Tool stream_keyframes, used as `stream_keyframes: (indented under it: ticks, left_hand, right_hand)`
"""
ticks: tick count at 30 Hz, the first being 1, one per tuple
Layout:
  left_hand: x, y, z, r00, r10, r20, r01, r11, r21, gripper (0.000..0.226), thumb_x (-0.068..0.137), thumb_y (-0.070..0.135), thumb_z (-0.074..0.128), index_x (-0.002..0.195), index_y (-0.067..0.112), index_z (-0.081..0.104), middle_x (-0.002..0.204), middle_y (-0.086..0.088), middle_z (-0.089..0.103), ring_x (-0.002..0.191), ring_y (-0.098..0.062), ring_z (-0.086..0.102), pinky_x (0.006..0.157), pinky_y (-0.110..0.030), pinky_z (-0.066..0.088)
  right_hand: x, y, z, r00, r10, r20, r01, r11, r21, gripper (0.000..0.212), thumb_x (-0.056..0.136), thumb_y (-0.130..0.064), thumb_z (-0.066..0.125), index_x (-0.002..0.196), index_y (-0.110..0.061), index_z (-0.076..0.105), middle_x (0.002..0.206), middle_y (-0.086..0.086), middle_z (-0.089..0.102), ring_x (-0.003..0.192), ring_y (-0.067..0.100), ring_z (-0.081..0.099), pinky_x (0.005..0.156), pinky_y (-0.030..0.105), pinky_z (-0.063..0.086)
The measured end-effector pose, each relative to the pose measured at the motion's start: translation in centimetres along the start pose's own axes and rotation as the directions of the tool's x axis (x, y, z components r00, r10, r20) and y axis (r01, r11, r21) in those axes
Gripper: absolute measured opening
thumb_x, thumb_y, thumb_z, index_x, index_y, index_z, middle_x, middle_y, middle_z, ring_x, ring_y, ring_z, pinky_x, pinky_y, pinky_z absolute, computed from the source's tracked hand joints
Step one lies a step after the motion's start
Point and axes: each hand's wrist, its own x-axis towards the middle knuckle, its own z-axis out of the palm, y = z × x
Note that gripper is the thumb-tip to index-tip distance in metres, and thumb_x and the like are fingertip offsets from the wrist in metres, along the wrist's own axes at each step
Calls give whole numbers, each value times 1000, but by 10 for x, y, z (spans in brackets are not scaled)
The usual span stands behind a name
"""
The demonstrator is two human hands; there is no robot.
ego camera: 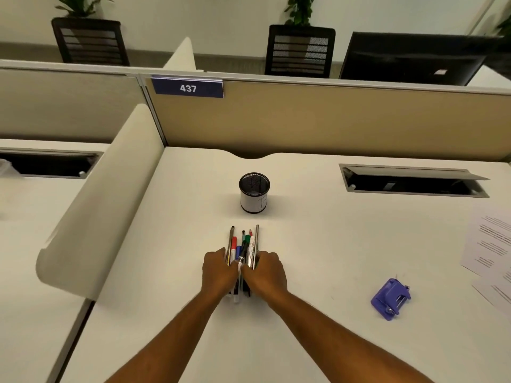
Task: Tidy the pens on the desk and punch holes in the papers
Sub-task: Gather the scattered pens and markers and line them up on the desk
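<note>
Several pens and markers (243,244) lie bunched side by side on the white desk, tips pointing away from me. My left hand (218,272) grips the bunch from its left side and my right hand (265,272) grips it from the right, fingers curled round the pens. Their near ends stick out below my hands. A black mesh pen cup (253,192) with a white label stands upright and empty just beyond the pens. A purple hole punch (390,298) sits to the right. Printed papers (489,247) lie at the desk's right edge.
A beige partition (331,120) with a blue "437" sign closes off the back of the desk. An open cable tray (414,182) is sunk into the desk at back right. A curved white divider (102,217) borders the left side.
</note>
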Motion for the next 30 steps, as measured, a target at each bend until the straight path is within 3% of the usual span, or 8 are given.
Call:
stream_keyframes:
  ticks: [4, 6, 11, 17, 30]
  left_hand:
    - [1, -13, 1, 999, 34, 0, -34, 997, 63, 22, 82, 28, 67, 103, 22, 69, 97, -5, 65, 90, -22, 64, 79, -36, 56]
    - [-1, -11, -1, 999, 32, -13, -32, 998, 53, 24, 85, 26, 68, 108, 19, 68, 103, -6, 62, 96, -22, 63, 84, -36, 55]
    - [-2, -12, 1, 999, 16, -34, -16, 1000, 14, 34, 90, 25, 67, 120, 13, 62, 115, -10, 56, 107, -23, 56, 92, -34, 48]
    - [1, -17, 3, 998, -11, -63, 11, 1000, -4, 46, 90, 29, 66, 131, 10, 54, 126, -12, 53, 116, -27, 54, 101, -42, 48]
    - [-9, -15, 4, 994, 104, -45, -97, 987, 127, 41, 91, 32, 65, 127, 14, 55, 127, -11, 55, 120, -25, 49, 96, -32, 43]
  right_hand:
    - [-8, 5, -10, 999, -35, -21, 35, 999, -15, 48, 81, -54, 63, 120, -27, 66, 113, 0, 60, 103, 19, 61, 81, 32, 57]
    - [-9, 10, -12, 998, -54, -25, 54, 998, 15, 46, 84, -48, 65, 125, -28, 63, 116, 0, 57, 107, 19, 58, 83, 31, 55]
    - [-9, 20, -11, 998, -63, -26, 64, 996, 62, 54, 87, -41, 69, 136, -26, 53, 127, 0, 53, 114, 16, 55, 90, 28, 51]
    - [-9, 24, -11, 998, -33, -60, 37, 997, 63, 67, 85, -44, 70, 143, -23, 44, 137, -1, 49, 122, 16, 51, 97, 33, 52]
    - [-14, 33, -30, 996, -81, -45, 81, 997, 4, 68, 87, -48, 69, 145, -22, 44, 143, 1, 48, 130, 17, 47, 101, 32, 47]
